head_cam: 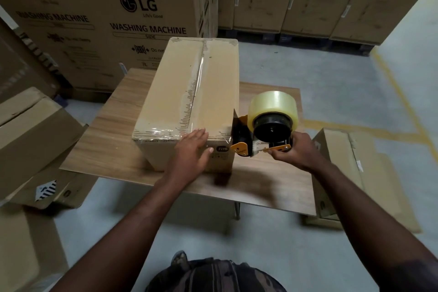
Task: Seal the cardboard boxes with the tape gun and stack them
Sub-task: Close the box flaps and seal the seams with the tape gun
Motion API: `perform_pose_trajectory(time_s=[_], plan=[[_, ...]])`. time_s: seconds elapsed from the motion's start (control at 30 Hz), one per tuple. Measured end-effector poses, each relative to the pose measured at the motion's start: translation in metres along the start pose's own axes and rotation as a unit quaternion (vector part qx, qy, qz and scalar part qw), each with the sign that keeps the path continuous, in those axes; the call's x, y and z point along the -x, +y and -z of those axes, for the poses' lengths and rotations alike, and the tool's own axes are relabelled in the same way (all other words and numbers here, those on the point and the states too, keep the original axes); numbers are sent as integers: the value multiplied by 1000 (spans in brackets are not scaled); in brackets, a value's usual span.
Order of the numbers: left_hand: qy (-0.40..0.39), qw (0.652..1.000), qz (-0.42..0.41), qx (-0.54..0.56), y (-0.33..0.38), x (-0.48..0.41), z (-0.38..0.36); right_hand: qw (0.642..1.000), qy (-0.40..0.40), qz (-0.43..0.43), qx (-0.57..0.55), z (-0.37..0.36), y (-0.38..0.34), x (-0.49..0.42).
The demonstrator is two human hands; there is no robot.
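While the near edge is being taped, hands: two; left hand point(192, 149) lies flat, fingers straight, on the box's near top edge; right hand point(294, 152) curls round the tape gun's handle.
Tape gun point(244, 140): one, carrying one clear roll point(272, 104), its front at the box's near right corner; rigid, probably light; hold by the handle.
Box point(180, 87): one, mid-table point(106, 149); stiff, tape slick; lift under the bottom corners.
Loose cartons point(30, 130): at least one on each side.
Far cartons point(106, 19): several, large.
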State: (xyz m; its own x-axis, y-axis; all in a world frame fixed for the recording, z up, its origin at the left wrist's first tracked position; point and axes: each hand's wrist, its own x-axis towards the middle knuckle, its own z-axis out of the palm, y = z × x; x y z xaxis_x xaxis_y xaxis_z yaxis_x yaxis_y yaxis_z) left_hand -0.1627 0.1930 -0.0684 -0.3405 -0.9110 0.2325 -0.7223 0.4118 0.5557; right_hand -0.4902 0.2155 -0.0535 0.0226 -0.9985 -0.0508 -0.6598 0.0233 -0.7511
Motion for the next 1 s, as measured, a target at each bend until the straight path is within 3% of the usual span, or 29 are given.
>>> perform_pose_trajectory(time_s=[0.17,0.37,0.77,0.87,0.93,1.0], plan=[[-38,998,-57,8,29,-16,-18,1000,4,0,-10,2,-1,3],[-20,997,-81,0,14,-14,-23,1000,-5,-11,-3,10,1,5],[30,998,-29,55,17,-14,-36,991,-40,35,124,2,16,0],[31,997,-25,60,16,-14,-40,968,-100,-5,231,3,35,-2],[43,996,-23,71,16,-12,-42,933,-158,-39,321,-11,53,3],[66,994,-12,86,17,-12,-44,913,-197,-64,350,-30,63,12]])
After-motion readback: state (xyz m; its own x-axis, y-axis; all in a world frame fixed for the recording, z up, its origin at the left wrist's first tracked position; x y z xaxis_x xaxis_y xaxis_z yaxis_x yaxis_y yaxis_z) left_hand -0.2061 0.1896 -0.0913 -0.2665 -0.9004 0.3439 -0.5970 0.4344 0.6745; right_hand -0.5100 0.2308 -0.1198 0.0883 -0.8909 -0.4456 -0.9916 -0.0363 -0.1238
